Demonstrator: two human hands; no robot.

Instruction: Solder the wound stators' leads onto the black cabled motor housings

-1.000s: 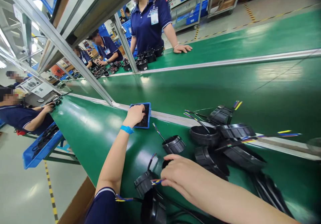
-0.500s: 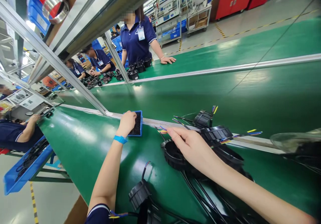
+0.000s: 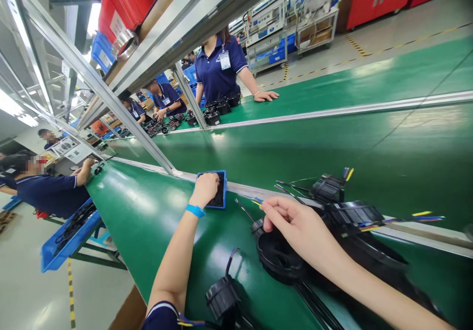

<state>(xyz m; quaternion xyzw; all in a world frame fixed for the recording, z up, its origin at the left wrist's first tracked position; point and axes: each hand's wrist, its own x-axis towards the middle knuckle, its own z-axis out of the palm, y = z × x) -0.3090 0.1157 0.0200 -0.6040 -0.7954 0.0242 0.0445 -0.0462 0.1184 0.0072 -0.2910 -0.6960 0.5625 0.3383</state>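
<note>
My left hand (image 3: 207, 188) reaches into a small blue bin (image 3: 224, 189) of small black pieces. Its fingers are bent together, and what they hold, if anything, is hidden. My right hand (image 3: 288, 216) pinches thin coloured wires (image 3: 257, 202) between thumb and fingers, with blue and yellow ends sticking out to the left. Under that hand lies a round black housing (image 3: 275, 256) with black cables running toward me. More black housings with coloured wire ends lie behind it, among them a small one (image 3: 327, 188). Nearer me another black housing (image 3: 222, 296) rests with a short wire lead upright.
An aluminium rail (image 3: 254, 190) runs along the green bench (image 3: 155, 221), and a slanted post (image 3: 140, 135) rises from it. Across the belt a person in a navy shirt (image 3: 219, 71) rests a hand on the surface. A blue tray (image 3: 68, 241) of black cables stands at left.
The view has shifted left and up, so most things appear farther right and lower. My left hand stays in the bin; my right hand still pinches the wires.
</note>
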